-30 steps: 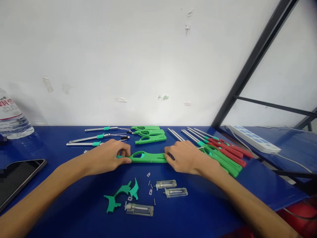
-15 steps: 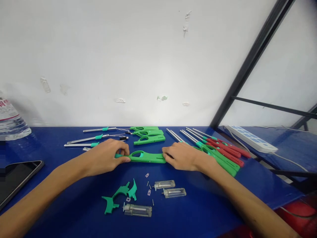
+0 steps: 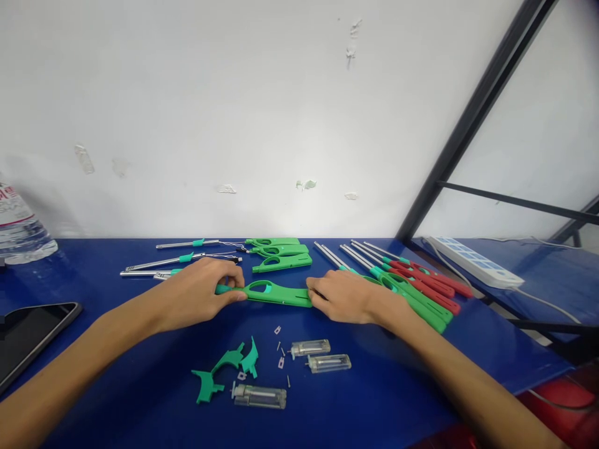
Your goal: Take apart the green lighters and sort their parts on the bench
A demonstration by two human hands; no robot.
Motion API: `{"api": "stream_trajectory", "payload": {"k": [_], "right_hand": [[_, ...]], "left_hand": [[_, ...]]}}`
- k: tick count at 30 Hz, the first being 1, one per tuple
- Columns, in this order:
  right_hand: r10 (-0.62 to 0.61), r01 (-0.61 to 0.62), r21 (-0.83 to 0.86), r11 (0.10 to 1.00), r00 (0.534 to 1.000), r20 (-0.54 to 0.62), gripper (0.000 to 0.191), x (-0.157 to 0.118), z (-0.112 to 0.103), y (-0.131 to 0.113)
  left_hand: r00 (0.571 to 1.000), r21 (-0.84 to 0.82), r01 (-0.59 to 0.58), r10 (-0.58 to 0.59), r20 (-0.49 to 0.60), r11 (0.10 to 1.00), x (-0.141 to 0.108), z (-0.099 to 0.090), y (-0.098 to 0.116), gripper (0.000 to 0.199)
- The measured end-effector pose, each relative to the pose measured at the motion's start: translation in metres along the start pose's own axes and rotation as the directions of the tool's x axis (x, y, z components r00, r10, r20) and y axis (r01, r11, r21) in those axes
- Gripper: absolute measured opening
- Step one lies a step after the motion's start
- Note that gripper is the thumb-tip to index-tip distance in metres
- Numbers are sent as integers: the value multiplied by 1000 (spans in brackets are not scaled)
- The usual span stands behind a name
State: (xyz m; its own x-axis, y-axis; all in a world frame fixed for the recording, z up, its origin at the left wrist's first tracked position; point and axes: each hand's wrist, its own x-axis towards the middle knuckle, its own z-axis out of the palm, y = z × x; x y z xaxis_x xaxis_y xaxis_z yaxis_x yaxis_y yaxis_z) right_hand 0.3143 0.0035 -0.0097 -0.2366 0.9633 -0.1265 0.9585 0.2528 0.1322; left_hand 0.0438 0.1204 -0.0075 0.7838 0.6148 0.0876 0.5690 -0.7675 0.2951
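A green lighter body [image 3: 281, 295] lies level across the middle, between my two hands. My left hand [image 3: 201, 290] pinches its left end, where a teal collar shows, and a metal tube sticks out past the wrist side. My right hand [image 3: 341, 296] has its closed fingertips on the body's right end. Below are teal trigger pieces [image 3: 204, 385], clear fuel tanks [image 3: 259, 396], small pink clips [image 3: 281, 362] and tiny screws [image 3: 288, 381]. Behind lie green shell parts [image 3: 281, 263] and metal tubes with teal collars [image 3: 173, 262].
Several assembled green [image 3: 414, 299] and red lighters [image 3: 437, 285] lie to the right. A phone [image 3: 35, 337] and a water bottle [image 3: 21, 227] are at the left. A power strip [image 3: 477, 262] and dark metal frame [image 3: 463, 118] stand at the right.
The left end of the lighter body has shifted very slightly left and up with my left hand. My right hand stays at the other end.
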Motion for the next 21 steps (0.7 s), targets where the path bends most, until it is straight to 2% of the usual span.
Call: {"api": "stream_trajectory", "payload": {"k": [9, 21], "right_hand": [[-36, 36, -7, 999, 999, 0, 31, 2, 2, 2], [-56, 50, -91, 995, 997, -60, 30, 8, 10, 2]], "left_hand": [[999, 32, -15, 17, -50, 999, 0, -4, 1, 31], [991, -18, -4, 1, -136, 1000, 0, -7, 6, 33]]}}
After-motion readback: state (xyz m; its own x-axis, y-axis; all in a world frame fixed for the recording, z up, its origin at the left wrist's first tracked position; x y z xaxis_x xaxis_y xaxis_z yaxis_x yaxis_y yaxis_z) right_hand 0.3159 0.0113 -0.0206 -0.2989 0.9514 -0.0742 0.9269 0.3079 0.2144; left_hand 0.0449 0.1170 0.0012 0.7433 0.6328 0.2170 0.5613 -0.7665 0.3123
